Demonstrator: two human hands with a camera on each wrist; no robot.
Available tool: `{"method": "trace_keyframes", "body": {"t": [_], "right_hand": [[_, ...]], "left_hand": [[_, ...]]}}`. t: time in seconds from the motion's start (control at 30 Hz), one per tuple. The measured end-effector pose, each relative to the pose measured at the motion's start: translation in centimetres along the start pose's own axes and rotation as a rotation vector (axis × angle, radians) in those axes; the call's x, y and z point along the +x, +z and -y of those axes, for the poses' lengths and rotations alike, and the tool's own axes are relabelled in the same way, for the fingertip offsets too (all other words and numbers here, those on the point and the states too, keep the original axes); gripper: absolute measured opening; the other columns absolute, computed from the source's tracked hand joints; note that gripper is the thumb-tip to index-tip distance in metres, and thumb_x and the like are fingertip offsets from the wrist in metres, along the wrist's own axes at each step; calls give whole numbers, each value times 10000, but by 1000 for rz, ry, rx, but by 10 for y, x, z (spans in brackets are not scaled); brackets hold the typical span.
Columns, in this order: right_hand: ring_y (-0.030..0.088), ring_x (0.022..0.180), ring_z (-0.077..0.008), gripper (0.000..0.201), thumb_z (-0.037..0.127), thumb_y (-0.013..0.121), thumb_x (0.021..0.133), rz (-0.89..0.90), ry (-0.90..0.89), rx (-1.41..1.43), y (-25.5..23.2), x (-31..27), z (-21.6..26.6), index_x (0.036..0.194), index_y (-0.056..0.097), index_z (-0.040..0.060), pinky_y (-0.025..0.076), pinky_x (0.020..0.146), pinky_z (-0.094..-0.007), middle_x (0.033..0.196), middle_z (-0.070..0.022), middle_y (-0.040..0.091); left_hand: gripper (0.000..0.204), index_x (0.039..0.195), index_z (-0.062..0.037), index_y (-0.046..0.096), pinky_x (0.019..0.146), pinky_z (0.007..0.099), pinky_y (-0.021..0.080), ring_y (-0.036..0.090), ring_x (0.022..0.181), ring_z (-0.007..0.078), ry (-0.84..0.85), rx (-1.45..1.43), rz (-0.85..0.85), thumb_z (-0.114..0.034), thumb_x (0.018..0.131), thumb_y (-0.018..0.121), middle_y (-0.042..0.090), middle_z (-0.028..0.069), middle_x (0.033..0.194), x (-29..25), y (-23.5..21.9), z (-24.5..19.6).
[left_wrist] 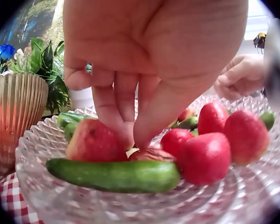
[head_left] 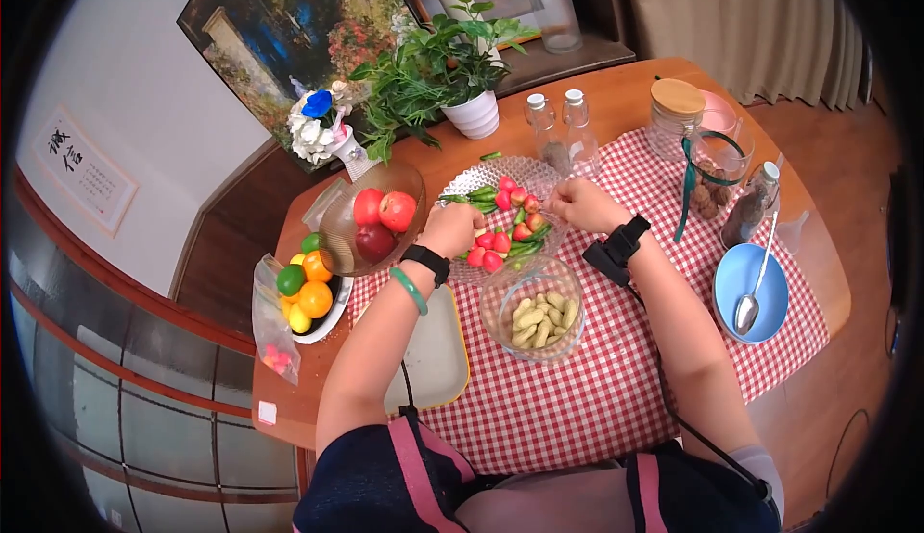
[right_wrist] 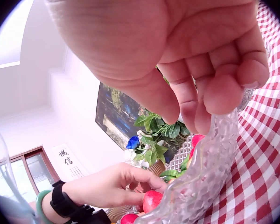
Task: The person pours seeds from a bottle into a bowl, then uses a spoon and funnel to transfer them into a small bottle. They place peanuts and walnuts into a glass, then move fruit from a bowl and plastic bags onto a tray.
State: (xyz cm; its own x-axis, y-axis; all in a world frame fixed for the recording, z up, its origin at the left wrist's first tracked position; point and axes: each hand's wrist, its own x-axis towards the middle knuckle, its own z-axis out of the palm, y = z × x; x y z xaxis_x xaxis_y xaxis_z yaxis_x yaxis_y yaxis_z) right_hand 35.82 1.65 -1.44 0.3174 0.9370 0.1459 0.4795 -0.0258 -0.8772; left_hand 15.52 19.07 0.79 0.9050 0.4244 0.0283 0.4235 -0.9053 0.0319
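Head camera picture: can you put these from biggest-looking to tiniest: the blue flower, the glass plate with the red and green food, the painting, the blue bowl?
1. Painting
2. Glass plate
3. Blue bowl
4. Blue flower

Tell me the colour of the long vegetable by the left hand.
The long vegetable is green; it shows best in the left wrist view.

Both wrist views cut off the nearer hands (left_wrist: 149, 65) (right_wrist: 191, 56).
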Motion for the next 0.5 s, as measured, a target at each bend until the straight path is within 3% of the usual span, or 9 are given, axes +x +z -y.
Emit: {"method": "trace_keyframes", "body": {"t": [0.33, 0.5], "right_hand": [[622, 575, -186, 237, 185, 628, 855, 6, 20, -19, -1, -2, 7, 750, 639, -28, 496, 576, -315, 619, -105, 636], [624, 576, -178, 237, 183, 625, 858, 12, 36, -11, -1, -3, 9, 754, 639, -30, 497, 579, -313, 620, -103, 637]], "left_hand": [[87, 742, -119, 693, 723, 408, 502, 653, 793, 282, -60, 139, 57, -199, 712, 713, 678, 103, 782, 13, -2, -3], [130, 781, -122, 673, 720, 418, 496, 649, 793, 297, -52, 168, 58, -219, 706, 718, 676, 105, 782, 15, 1, -2]]}}
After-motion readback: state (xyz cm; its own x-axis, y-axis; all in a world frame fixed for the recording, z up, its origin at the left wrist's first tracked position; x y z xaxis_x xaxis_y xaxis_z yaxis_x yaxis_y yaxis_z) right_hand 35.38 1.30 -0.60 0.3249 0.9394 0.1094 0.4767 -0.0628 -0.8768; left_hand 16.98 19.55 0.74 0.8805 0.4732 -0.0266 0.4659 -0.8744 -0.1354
